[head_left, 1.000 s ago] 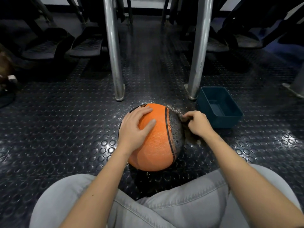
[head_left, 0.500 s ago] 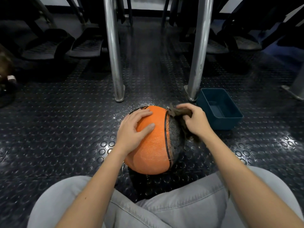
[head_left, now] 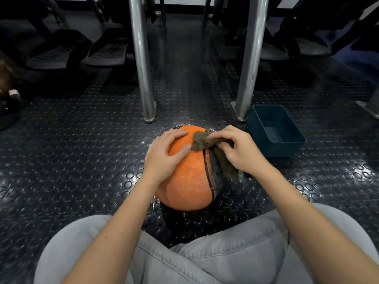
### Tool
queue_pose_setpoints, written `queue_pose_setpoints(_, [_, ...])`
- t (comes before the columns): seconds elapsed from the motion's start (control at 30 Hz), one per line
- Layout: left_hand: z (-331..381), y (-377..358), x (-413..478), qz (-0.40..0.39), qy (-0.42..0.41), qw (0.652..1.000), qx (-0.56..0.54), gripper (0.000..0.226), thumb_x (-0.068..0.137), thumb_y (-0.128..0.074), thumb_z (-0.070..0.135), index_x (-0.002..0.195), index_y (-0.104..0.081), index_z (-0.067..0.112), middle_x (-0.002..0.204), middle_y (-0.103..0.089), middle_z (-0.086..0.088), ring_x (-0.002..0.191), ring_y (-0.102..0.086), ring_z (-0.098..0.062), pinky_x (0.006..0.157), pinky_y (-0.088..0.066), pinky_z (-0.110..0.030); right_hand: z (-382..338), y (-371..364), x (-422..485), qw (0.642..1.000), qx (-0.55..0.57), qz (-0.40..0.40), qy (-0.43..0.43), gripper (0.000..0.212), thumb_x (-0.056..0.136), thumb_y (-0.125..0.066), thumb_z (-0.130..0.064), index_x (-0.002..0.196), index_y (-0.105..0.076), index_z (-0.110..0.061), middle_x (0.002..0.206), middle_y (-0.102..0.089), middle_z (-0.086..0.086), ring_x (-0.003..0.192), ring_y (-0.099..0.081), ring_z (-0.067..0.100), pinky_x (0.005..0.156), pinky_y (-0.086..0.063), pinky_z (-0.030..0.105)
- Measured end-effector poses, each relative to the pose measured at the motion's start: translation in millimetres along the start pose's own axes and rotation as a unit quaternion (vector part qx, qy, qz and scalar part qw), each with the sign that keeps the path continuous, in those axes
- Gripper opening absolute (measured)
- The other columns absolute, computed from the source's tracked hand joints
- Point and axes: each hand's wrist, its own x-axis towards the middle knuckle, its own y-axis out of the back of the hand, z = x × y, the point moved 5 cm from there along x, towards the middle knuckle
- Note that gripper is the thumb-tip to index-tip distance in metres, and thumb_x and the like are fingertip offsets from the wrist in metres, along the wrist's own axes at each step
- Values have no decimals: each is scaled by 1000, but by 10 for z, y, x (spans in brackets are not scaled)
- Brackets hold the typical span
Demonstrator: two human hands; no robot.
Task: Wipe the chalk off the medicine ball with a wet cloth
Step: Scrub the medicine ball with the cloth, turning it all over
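Wiping: right hand pinches the cloth and presses it on top of the ball, by the black seam.
left hand: flat on the ball, fingers spread, gripping nothing, prob just stops it rolling.
ball: on the floor, between the knees.
tub: just right, handy for re-wetting I guess.

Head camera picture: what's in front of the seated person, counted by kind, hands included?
medicine ball: 1
cloth: 1
blue tub: 1
metal posts: 2
hands: 2, left hand and right hand
Total: 7
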Motion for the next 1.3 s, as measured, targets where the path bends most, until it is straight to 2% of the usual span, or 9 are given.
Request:
queue_pose_setpoints(0.17, [-4, -12, -30, 7, 0, 1000, 9, 44, 78, -49, 65, 117, -53, 46, 124, -46, 34, 123, -45, -2, 108, -33, -47, 377, 9, 140, 989, -13, 32, -145, 35, 89, -53, 0, 100, -66, -30, 112, -63, 0, 113, -54, 21, 102, -41, 41])
queue_pose_setpoints(0.3, [-17, 28, -20, 16, 1, 1000, 3, 42, 76, -49, 63, 114, -55, 45, 120, -45, 38, 116, -44, 9, 108, -34, -43, -55, -17, 2, 1000, 18, -18, -10, 35, 85, -54, 7, 100, -71, -20, 99, -62, 1, 99, -58, 13, 94, -44, 25])
queue_pose_setpoints(0.5, [-2, 11, -48, 14, -1, 1000, -2, 38, 76, -51, 63, 112, -52, 50, 120, -45, 39, 119, -44, 6, 108, -33, -47, 373, 11, 162, 987, -28, 20, -155, 33, 89, -50, 6, 105, -68, -16, 101, -52, -1, 110, -52, 22, 96, -36, 24])
queue_pose_setpoints(0.63, [1, 12, -38, 17, 2, 1000, 6, 40, 76, -49, 64, 112, -53, 47, 118, -43, 41, 116, -43, 7, 108, -33, -46, -100, -12, -29, 999, 1, -14, -30, 32, 87, -50, 8, 96, -70, -15, 100, -52, 0, 97, -51, 10, 92, -39, 15])
queue_pose_setpoints(0.7, [-18, 29, -54, 17, 4, 1000, -14, 36, 76, -52, 62, 110, -53, 50, 118, -46, 39, 117, -44, 7, 107, -34, -46, -39, -1, -59, 1000, -9, -17, -24, 35, 85, -49, 11, 91, -68, -18, 100, -53, 1, 98, -52, 13, 93, -40, 19])
queue_pose_setpoints(0.83, [21, -2, -77, 21, -6, 1000, -8, 38, 77, -52, 63, 112, -54, 49, 122, -47, 36, 122, -45, 1, 108, -33, -47, 441, 59, 61, 984, -45, 28, -170, 36, 87, -48, 8, 98, -67, -20, 109, -57, 4, 111, -52, 23, 100, -36, 27])
queue_pose_setpoints(1.0, [-5, 22, -79, 29, -8, 999, -11, 38, 77, -53, 61, 112, -56, 46, 121, -47, 36, 121, -47, 1, 107, -35, -46, -46, 7, -99, 1000, 10, 0, -29, 37, 84, -50, 11, 94, -70, -18, 100, -58, -1, 98, -54, 10, 92, -41, 16])
queue_pose_setpoints(1.2, [10, 2, -83, 39, -8, 999, -12, 39, 77, -53, 61, 112, -56, 45, 122, -48, 34, 122, -47, -1, 107, -34, -48, 454, 17, 55, 983, -59, 31, -174, 36, 87, -47, 8, 106, -69, -14, 113, -59, 7, 113, -52, 26, 100, -36, 29])
queue_pose_setpoints(1.3, [-38, 26, -88, 46, -1, 999, -14, 40, 77, -54, 61, 112, -58, 44, 122, -50, 32, 121, -47, 0, 107, -35, -47, 83, -20, -64, 998, -11, 28, -59, 36, 85, -49, 9, 99, -71, -16, 102, -58, 1, 101, -55, 18, 95, -43, 30])
